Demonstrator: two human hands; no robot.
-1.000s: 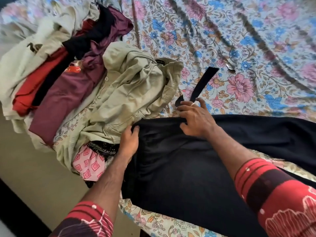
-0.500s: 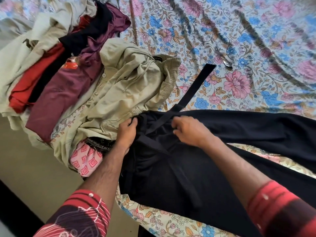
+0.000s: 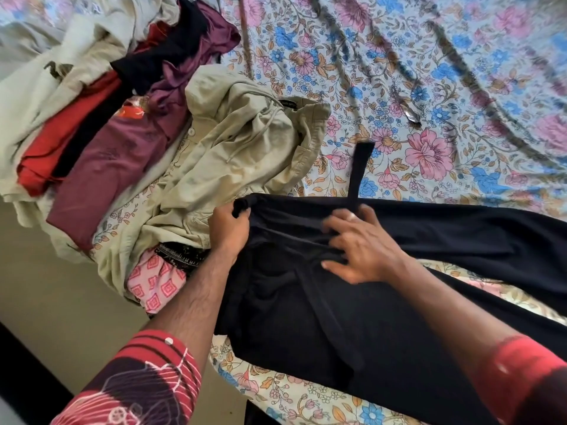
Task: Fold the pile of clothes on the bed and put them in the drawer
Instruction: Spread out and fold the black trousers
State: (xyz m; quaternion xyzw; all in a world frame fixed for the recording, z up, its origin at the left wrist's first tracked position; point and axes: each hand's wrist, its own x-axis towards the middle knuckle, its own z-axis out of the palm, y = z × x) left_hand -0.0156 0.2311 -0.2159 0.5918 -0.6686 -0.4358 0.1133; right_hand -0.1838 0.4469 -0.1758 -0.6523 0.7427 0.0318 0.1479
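**Black trousers under both my hands on the bed**

The bed (image 3: 460, 72) fills most of my view, covered in a floral sheet of pink and blue blossoms; its far side runs out of frame at the top and right. Across the near part lie the black trousers (image 3: 352, 317), spread flat, the legs running off the right edge so I cannot see their ends. A narrow black strap (image 3: 360, 170) sticks up from the waistband onto the sheet.

To the left sits the pile of clothes (image 3: 122, 118), partly cut off at the top and left. A crumpled khaki garment (image 3: 233, 148) lies on top nearest the trousers, touching their waist. Beside it are a maroon piece (image 3: 113, 167), a red one (image 3: 61, 139), something dark and a pale cream one; how many garments lie beneath I cannot tell. A pink patterned cloth (image 3: 156, 280) peeks out at the bed's edge, mostly buried.

My left hand (image 3: 228, 230) grips the waistband corner, fingers curled round a bunched fold. My right hand (image 3: 362, 246) rests on the waistband, blurred; its fingers are spread and slightly bent, pressing the fabric, and I cannot tell whether they pinch any. Both red patterned sleeves are cut off at the bottom.
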